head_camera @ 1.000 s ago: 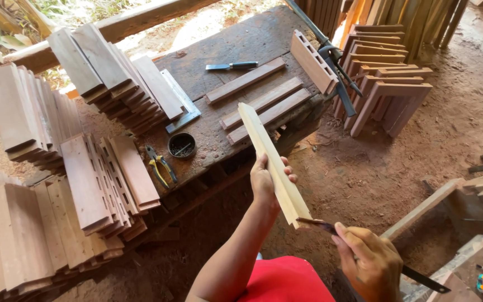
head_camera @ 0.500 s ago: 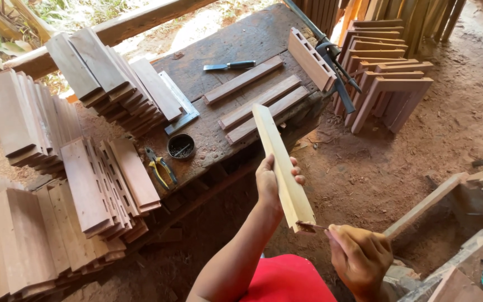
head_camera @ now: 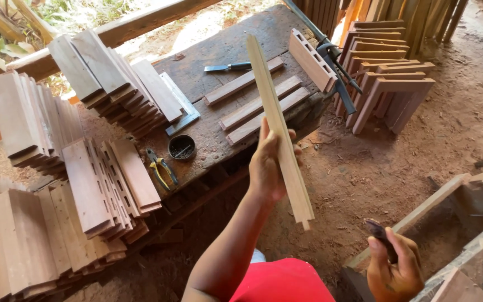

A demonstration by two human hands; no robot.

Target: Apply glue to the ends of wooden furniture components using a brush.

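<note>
Head view, left hand (head_camera: 268,168) grasping wooden slat (head_camera: 278,120), right hand (head_camera: 393,268) clenched on dark tool (head_camera: 380,234)

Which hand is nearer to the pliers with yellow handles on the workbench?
Left. The left hand holds a wooden slat just right of the bench, not far from the pliers. The right hand is lower and much farther right.

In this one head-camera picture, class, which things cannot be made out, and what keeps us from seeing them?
- Dark tool in the right hand: fingers hide its lower part, so its kind is unclear.
- Contents of the small round tin: too small.
- Palm side of the wooden slat: hidden by the left hand.
- Stacked boards: cut off by the left edge.
</note>
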